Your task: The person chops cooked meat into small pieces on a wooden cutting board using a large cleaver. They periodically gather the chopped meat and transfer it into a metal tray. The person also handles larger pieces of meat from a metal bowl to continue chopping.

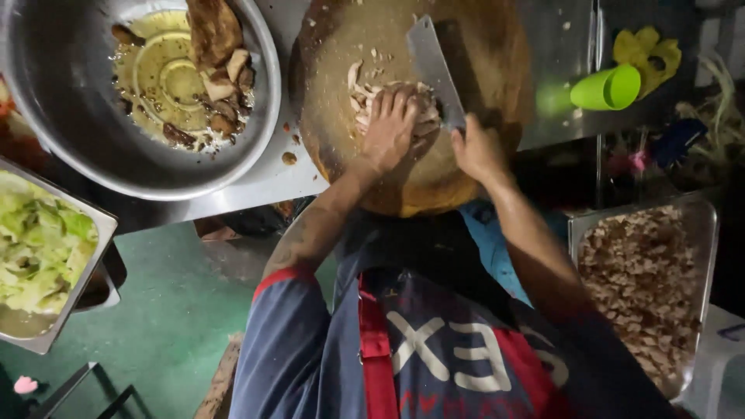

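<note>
The left hand lies palm down with its fingers bent and pressed together on a pile of pale cut meat, pinning it to the round wooden chopping block. The right hand is closed in a fist around the handle of a cleaver; the handle itself is hidden inside the grip. The broad grey blade runs toward 11 o'clock from that fist, and its edge meets the meat right beside the left fingertips. The meat sits near the middle of the block, with loose strips and crumbs strewn toward 12 o'clock.

The block rests on a steel counter. At 9 o'clock from the block stands a large steel bowl that holds yellowish broth and dark cooked pieces of meat. At 3 o'clock from the block a green plastic cup lies on its side, with something yellow just beyond it. Below the counter, at 8 o'clock, a steel tray holds chopped green cabbage. At 4 o'clock a second steel tray is full of diced brownish meat. The person wears a blue shirt with red sleeve trim and a dark apron with a red strap.
</note>
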